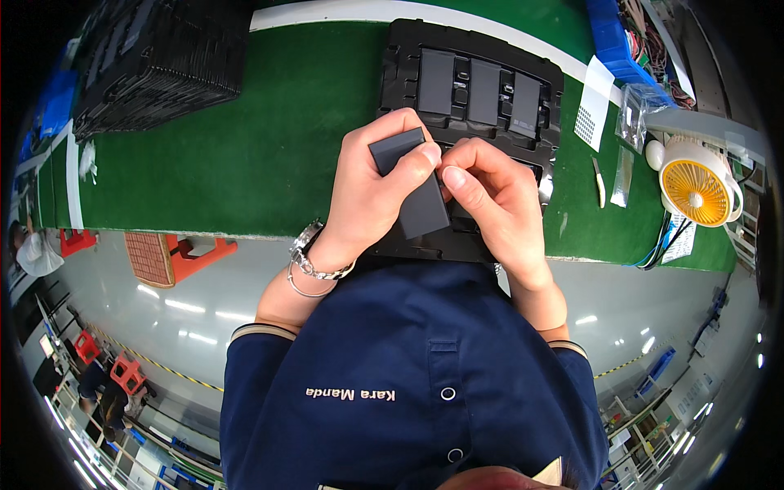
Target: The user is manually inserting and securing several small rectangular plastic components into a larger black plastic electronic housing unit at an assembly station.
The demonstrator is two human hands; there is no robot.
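Note:
My left hand [365, 175] is closed round a flat, dark grey rectangular block [424, 211], its thumb lying across the upper face. The block is held tilted above the near part of a black moulded tray [412, 34]. At the block's right edge, the thumb and fingers of my right hand [500, 192] are pinched together; whatever is between those fingertips is hidden. Beyond my hands, several similar grey blocks [484, 91] lie side by side in the tray's compartments. My hands and the held block cover much of the tray's nearer half.
The tray rests on a green-topped bench [286, 155]. A tall stack of black trays [171, 65] stands at the far left. To the right are a printed white sheet [594, 102], a small knife [599, 181], clear plastic bags [631, 114], a white-and-yellow fan [696, 192] and a blue bin [616, 45].

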